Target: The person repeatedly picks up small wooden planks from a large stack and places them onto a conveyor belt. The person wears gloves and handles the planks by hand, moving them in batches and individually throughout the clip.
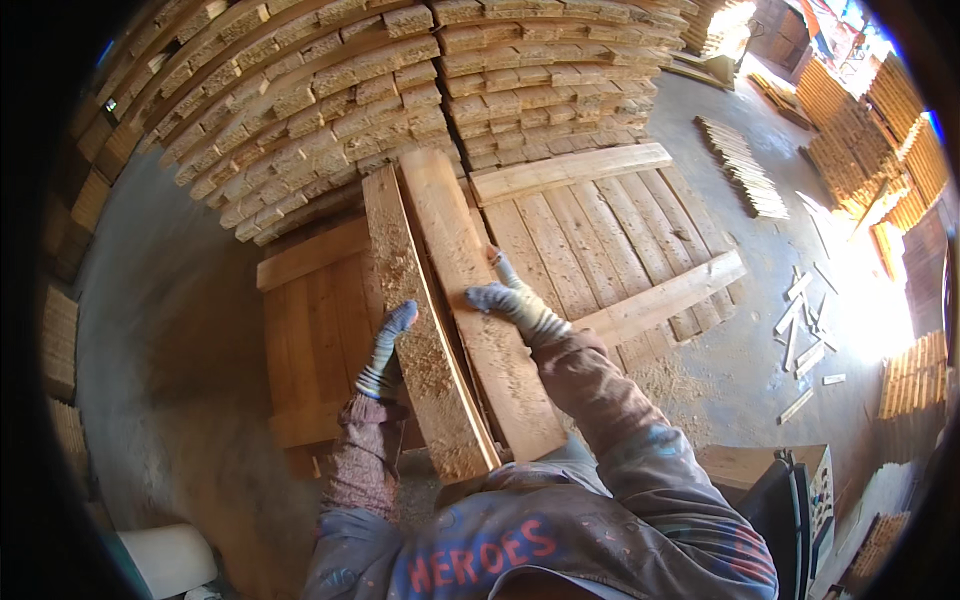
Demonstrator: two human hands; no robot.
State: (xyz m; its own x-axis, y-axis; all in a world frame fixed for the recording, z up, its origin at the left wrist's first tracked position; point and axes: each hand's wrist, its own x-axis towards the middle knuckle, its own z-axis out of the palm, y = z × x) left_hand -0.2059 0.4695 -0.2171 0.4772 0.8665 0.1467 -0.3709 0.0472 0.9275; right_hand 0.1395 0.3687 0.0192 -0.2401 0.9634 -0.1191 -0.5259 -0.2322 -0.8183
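Lumber stack behind. Left hand fingers pinch left plank, right hand fingers pinch right plank, outer edges, above wooden panels. Likely plank handling; calls for even grip.

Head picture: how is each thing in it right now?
left hand: gloved, gripping left board
right hand: gloved, gripping right board
left board: held, covered in shavings
right board: held, fewer shavings
plank stacks: piled high
right panel: lying flat
scrap sticks: scattered
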